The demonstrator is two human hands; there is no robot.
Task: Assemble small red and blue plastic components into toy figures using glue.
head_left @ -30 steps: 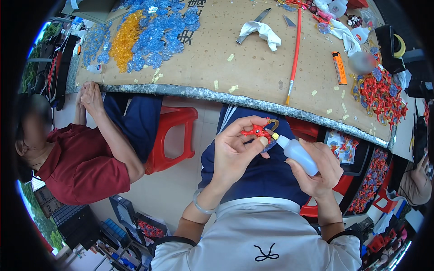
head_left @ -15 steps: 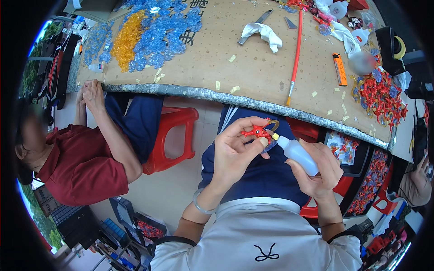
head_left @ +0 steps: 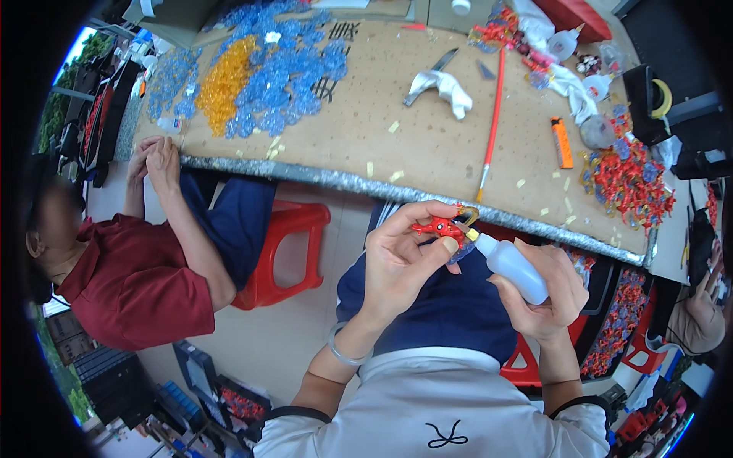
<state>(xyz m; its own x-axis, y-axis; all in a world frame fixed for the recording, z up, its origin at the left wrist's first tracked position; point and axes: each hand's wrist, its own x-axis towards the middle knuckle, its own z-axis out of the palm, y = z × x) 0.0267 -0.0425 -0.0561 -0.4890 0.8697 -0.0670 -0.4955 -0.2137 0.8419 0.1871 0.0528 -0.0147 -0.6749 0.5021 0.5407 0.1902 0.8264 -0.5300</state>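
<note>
Over my lap, my left hand point(head_left: 408, 263) pinches a small red plastic figure point(head_left: 440, 227) between thumb and fingers. Translucent yellow and blue parts show at the figure's side. My right hand point(head_left: 546, 294) is wrapped round a translucent white squeeze bottle point(head_left: 517, 269), tilted so that its yellow-collared nozzle point(head_left: 471, 233) points at the figure. The nozzle's tip is at the figure's right side; whether they touch I cannot tell.
The table point(head_left: 382, 99) carries heaps of blue pieces point(head_left: 286, 76), yellow pieces point(head_left: 223, 84) and red figures point(head_left: 630, 179). A red-handled brush point(head_left: 492, 133), an orange box point(head_left: 561, 143) and a knife under white cloth point(head_left: 443, 90) lie there. A co-worker point(head_left: 145, 275) sits left, hands clasped.
The view has shifted slightly, so the table appears a little lower. Both my hands keep their grips, with the bottle's nozzle still at the figure.
</note>
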